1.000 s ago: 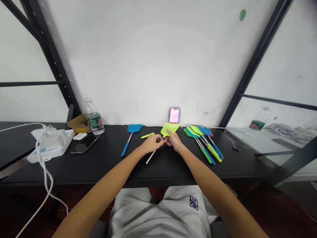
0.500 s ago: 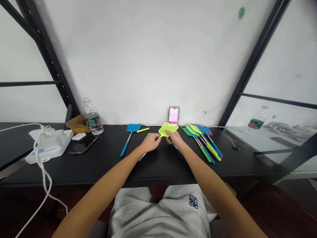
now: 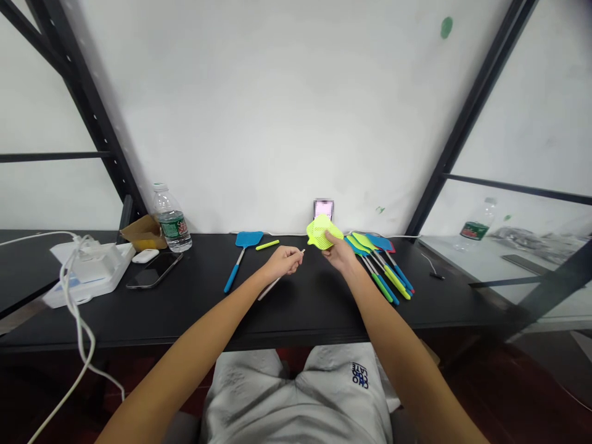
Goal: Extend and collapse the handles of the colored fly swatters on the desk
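Observation:
My left hand (image 3: 285,261) is closed around a thin metal rod (image 3: 269,288), whose tip pokes out past the fingers. In my right hand (image 3: 339,251) is a yellow-green fly swatter head (image 3: 322,231), pinched at its right side, with its short neck pointing left. Rod and head are apart. A loose yellow handle sleeve (image 3: 267,245) lies on the table behind my left hand. To the left rests a whole blue fly swatter (image 3: 242,253). A fanned pile of fly swatters (image 3: 382,265) in blue, green and yellow lies to the right of my right hand.
A small screen (image 3: 323,208) leans on the wall behind. At left stand a water bottle (image 3: 172,221), a phone (image 3: 155,271), a white case (image 3: 146,256), a cardboard box (image 3: 147,232) and a white power strip (image 3: 113,277) with cables. A short black-ended cable (image 3: 435,275) lies far right.
My right hand has moved the swatter head up and to the right, away from the rod. The rod's tip now shows bare in my left hand, which has hardly moved.

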Demonstrator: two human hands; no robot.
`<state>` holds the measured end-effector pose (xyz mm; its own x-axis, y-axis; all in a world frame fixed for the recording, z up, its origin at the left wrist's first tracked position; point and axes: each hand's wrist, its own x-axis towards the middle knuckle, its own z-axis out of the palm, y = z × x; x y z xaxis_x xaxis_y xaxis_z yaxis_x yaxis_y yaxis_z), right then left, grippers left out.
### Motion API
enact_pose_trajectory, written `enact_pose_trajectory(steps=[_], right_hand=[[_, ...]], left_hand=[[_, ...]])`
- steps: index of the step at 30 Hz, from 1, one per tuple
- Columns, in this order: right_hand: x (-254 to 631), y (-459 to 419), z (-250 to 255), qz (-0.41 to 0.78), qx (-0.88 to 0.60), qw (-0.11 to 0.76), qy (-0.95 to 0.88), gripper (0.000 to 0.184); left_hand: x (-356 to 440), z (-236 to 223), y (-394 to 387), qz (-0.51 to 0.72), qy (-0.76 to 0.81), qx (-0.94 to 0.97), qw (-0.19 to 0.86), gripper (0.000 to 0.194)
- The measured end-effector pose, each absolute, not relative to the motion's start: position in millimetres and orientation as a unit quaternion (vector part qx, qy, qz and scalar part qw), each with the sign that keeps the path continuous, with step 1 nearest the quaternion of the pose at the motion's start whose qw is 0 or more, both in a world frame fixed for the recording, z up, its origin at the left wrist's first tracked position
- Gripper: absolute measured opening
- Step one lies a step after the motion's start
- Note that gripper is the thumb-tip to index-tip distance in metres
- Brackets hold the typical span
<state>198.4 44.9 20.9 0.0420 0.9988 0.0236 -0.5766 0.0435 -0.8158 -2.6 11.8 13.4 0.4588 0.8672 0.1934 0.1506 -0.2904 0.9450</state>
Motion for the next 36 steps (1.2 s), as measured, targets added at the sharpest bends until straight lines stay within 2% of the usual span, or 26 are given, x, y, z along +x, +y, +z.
enact_pose_trajectory(steps=[2,4,7,12,16,19,22,26,29,36], right_hand=[[209,47,24,0.581,-0.331,0.682,-0.296,0.022],[220,49,22,0.525,-0.384,0.692,-0.312,0.022],[227,54,11,0.473,-0.491,0.614,-0.398,0.025],[224,59,-7,0.374,-0.602,0.453,-0.541,0.036],[226,59,-11,0.168,-0.693,0.395,-0.580,0.033],[224,58,-10,0.089,-0.708,0.386,-0.585,0.028],[214,53,-7,0.121,-0.641,0.422,-0.629,0.030],[191,42,-5,0.308,-0.491,0.406,-0.706,0.047],[176,32,-5,0.392,-0.419,0.383,-0.724,0.048],[171,27,-2,0.454,-0.403,0.407,-0.682,0.044]], left_hand=[[-4,12,13,0.380,0.343,0.681,0.524,0.027],[-4,9,16,0.410,0.353,0.661,0.520,0.030],[-4,5,18,0.452,0.393,0.650,0.468,0.031],[-4,3,18,0.434,0.449,0.699,0.349,0.029],[-3,3,17,0.407,0.471,0.745,0.237,0.030],[-2,2,16,0.392,0.468,0.773,0.170,0.031],[-2,2,14,0.377,0.453,0.797,0.132,0.029],[-4,5,9,0.370,0.432,0.816,0.107,0.027],[-4,7,5,0.369,0.414,0.825,0.105,0.028],[-3,6,4,0.359,0.410,0.831,0.115,0.030]])
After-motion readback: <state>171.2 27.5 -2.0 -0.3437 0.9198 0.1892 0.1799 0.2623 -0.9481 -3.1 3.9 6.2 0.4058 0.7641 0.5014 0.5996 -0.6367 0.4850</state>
